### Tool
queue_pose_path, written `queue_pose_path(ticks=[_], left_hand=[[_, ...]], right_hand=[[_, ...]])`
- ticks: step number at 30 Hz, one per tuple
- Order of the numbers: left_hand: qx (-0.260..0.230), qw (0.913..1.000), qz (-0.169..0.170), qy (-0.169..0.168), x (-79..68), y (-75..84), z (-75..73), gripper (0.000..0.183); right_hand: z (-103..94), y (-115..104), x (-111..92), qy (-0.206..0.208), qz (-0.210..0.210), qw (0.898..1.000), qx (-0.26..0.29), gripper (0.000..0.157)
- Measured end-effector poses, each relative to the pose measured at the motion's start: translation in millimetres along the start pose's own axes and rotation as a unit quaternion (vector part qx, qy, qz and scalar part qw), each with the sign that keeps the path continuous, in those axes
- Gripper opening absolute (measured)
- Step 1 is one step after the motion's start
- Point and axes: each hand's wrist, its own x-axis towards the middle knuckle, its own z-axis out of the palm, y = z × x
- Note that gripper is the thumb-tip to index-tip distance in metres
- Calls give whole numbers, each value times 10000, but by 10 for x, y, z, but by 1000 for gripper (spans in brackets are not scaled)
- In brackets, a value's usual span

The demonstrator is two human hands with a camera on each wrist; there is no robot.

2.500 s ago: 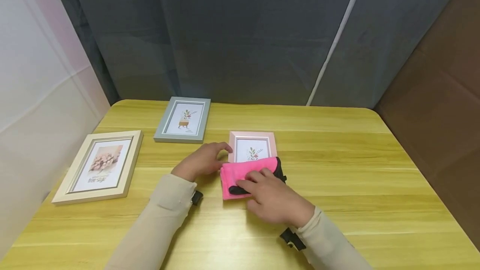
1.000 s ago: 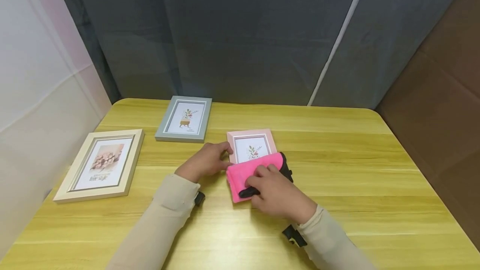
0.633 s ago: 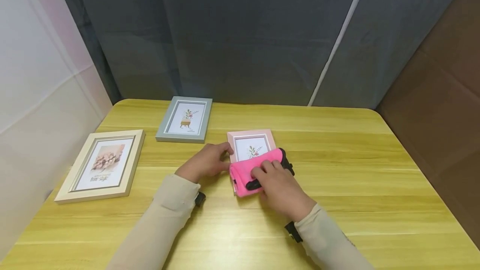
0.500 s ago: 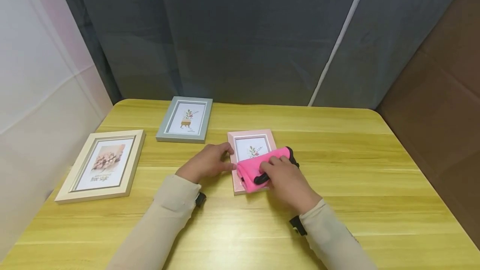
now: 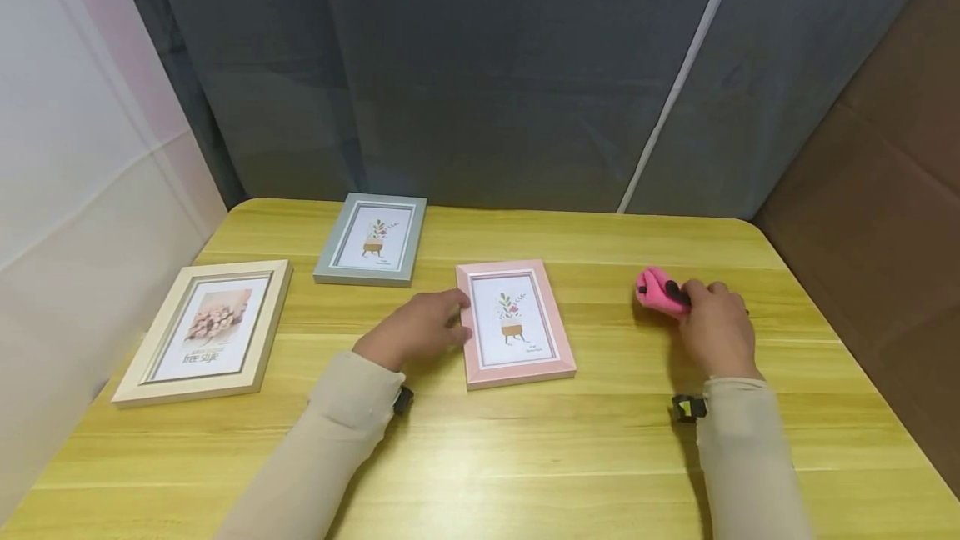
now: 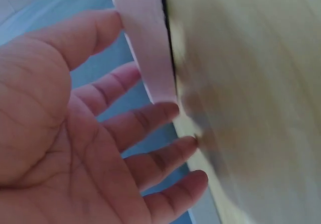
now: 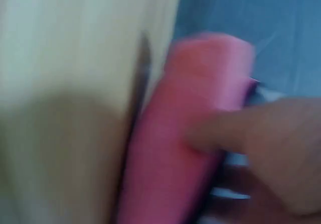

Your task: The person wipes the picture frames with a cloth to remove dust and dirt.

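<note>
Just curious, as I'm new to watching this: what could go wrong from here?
The left hand touches the side of the pink rectangular picture frame, so a small push might slide it askew.

The right hand grips the bright pink folded fabric cloth with black trim; it might unfold or drop if that grip loosens.

The grey-blue rectangular picture frame lies near the back edge of the wood-grain table, so a knock could perhaps push it over.
</note>
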Motion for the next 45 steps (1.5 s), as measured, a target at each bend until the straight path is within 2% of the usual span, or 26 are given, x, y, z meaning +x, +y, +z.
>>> queue_pose_path(ticks=[3,5,7,10,14,19,27,30,32,36,38,40,42,45], left_hand=[[321,9994,22,-158,-51,59,-4,54],[423,9984,-39,-361,-95,122,-21,66],[537,9965,-195,-612,-151,200,-30,81],[786,9936,-228,-782,-227,315,-20,91],[1400,9882,-99,-605,-278,415,34,83],[1813,9830,51,-294,-219,392,70,70],[1092,9929,-96,-462,-20,158,31,83],[1071,9932,-148,-423,110,70,-21,81],[1161,9927,-149,-298,215,30,-57,75],[1463,9891,-35,134,392,36,-105,46],[1646,9857,-3,372,443,63,-104,34],[1701,9838,-30,569,459,68,-101,31],[1411,9880,-90,620,440,23,-129,35],[510,9970,-242,521,335,-187,-297,45]], right_hand=[[54,198,-9,-724,35,9974,26,31],[65,235,-9,-1055,11,9944,53,31],[71,224,-2,-1139,18,9935,57,30],[65,196,6,-1153,59,9933,35,28],[75,199,6,-1101,81,9939,75,29],[84,198,16,-1068,149,9941,109,29],[114,195,6,-1157,304,9928,98,28],[153,164,9,-1104,275,9934,106,29],[182,145,6,-1079,256,9937,141,29],[209,132,-16,-1074,304,9936,179,30],[206,140,-22,-1066,334,9936,169,30],[202,144,-18,-1059,318,9937,167,29],[202,140,-2,-1056,296,9938,182,29],[204,117,22,-1079,296,9935,217,28]])
